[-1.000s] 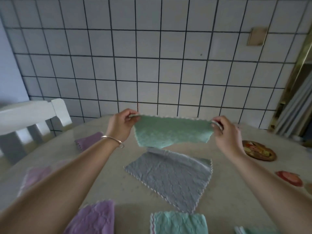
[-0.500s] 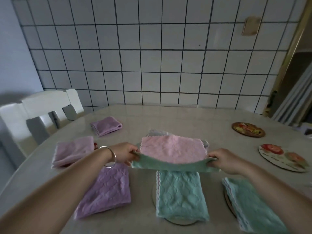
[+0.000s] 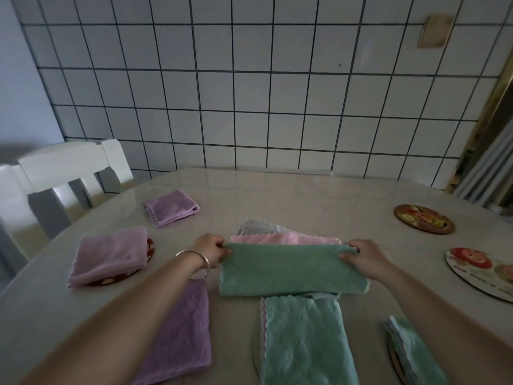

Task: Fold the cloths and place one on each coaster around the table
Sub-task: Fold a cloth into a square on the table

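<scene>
A green cloth [image 3: 291,270], folded in half, lies across the middle of the table. My left hand [image 3: 211,250] pinches its far left corner and my right hand [image 3: 363,257] pinches its far right corner. Beneath it sit a pink cloth [image 3: 283,239] and a grey cloth [image 3: 255,227], both unfolded. Folded cloths rest around the table: a purple one [image 3: 170,207] at far left, a purple one [image 3: 111,255] on a red coaster [image 3: 150,247], a purple one [image 3: 180,332] near me, a green one [image 3: 305,340] on a coaster, and a green one [image 3: 413,354] at lower right.
Two bare coasters lie at the right: a brown round one [image 3: 424,218] and a larger white one with fruit pictures [image 3: 483,272]. A white chair [image 3: 55,179] stands at the table's left edge. A tiled wall [image 3: 249,93] rises behind the marble table [image 3: 277,190].
The green cloth came down from the air onto the pile, and both hands brought its edge forward, folding it in half over the pink cloth. The camera tilted down.
</scene>
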